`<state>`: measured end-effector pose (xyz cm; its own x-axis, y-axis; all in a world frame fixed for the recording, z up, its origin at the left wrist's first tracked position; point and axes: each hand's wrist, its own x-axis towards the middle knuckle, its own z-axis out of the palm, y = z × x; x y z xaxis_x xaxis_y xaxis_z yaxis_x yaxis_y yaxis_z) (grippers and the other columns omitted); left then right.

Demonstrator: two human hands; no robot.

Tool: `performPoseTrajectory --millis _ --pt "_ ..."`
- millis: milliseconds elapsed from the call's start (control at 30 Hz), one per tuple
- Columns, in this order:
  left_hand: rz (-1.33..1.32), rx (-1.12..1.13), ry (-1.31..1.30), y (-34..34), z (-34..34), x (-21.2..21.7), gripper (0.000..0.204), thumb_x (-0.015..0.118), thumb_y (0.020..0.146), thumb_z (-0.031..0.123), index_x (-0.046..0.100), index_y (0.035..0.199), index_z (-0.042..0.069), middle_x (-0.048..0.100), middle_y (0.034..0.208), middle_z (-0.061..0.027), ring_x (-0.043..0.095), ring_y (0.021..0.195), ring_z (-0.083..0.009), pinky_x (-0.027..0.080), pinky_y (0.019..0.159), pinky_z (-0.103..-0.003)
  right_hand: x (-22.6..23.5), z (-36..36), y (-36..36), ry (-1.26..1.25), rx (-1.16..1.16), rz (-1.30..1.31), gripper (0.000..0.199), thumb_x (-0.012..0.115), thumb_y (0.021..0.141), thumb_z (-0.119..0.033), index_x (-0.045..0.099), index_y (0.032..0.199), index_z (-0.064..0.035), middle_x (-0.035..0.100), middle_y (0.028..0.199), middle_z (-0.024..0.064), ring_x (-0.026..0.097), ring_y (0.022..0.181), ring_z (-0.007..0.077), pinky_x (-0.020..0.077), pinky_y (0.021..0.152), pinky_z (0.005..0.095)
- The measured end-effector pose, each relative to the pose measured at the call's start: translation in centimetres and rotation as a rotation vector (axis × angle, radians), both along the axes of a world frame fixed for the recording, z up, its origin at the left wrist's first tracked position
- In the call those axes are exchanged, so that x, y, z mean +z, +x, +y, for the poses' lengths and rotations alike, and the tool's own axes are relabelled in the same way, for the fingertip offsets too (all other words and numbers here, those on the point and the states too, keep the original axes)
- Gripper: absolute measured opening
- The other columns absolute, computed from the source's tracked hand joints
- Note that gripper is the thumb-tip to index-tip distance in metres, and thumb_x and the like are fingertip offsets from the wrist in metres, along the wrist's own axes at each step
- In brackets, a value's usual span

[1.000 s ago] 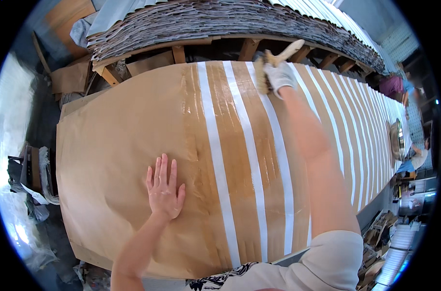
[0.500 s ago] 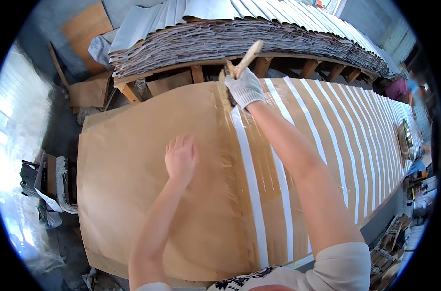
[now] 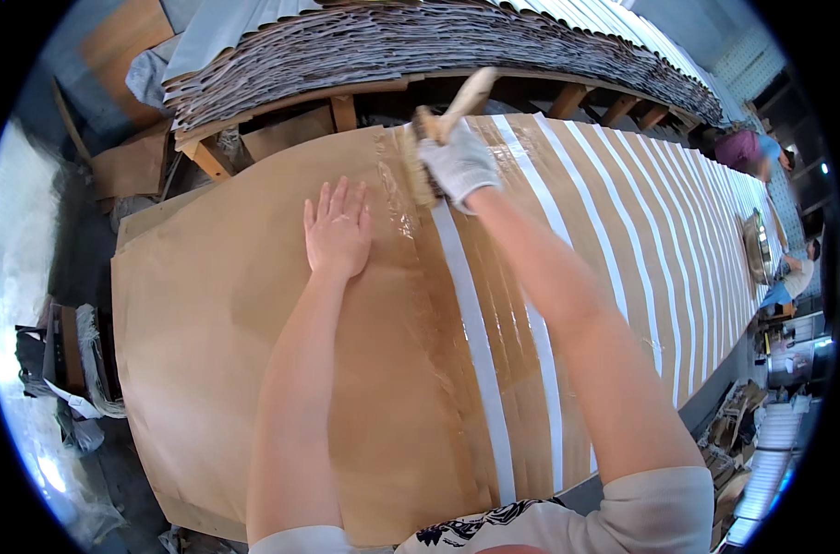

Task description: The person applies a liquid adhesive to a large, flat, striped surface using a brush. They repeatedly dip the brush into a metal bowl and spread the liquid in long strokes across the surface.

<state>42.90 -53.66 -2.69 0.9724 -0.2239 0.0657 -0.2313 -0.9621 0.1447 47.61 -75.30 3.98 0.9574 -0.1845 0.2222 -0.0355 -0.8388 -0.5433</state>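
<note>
Head view: the gloved right hand (image 3: 461, 168) is wrapped around the brush (image 3: 432, 125), likely light and stiff, best held at its neck, bristles (image 3: 417, 174) just left of the grip, while the left hand (image 3: 339, 231) lies flat, fingers parted, on creasable brown paper (image 3: 217, 286).

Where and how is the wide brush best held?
Probably near the base of its wooden handle, from the right, where the gloved right hand is: the handle slants up and right, while the bristles lie to the left, over the brown paper.
</note>
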Motion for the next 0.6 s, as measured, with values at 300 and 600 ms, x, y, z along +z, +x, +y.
performPoseTrajectory --millis 300,600 --pt "0.022 -0.014 0.001 0.5 -1.3 0.4 0.052 0.027 0.108 0.042 0.03 0.158 0.031 0.021 0.167 0.0006 0.016 0.155 -0.0216 0.01 0.126 -0.044 5.5 -15.8 -4.3 -0.299 -0.386 0.002 0.049 0.056 0.094 -0.045 0.062 0.125 -0.0085 0.07 0.108 0.023 0.068 0.1 0.0379 0.0532 0.086 0.0474" --pt "0.032 -0.022 0.044 0.7 -0.6 0.1 0.053 0.025 0.108 0.042 0.026 0.159 0.031 0.018 0.168 0.0011 0.014 0.155 -0.0226 0.009 0.126 -0.045 3.3 -0.4 -11.5 0.054 -0.046 0.087 0.055 0.062 0.088 -0.037 0.058 0.137 -0.0124 0.068 0.111 0.0225 0.063 0.107 0.0382 0.0489 0.094 0.0447"
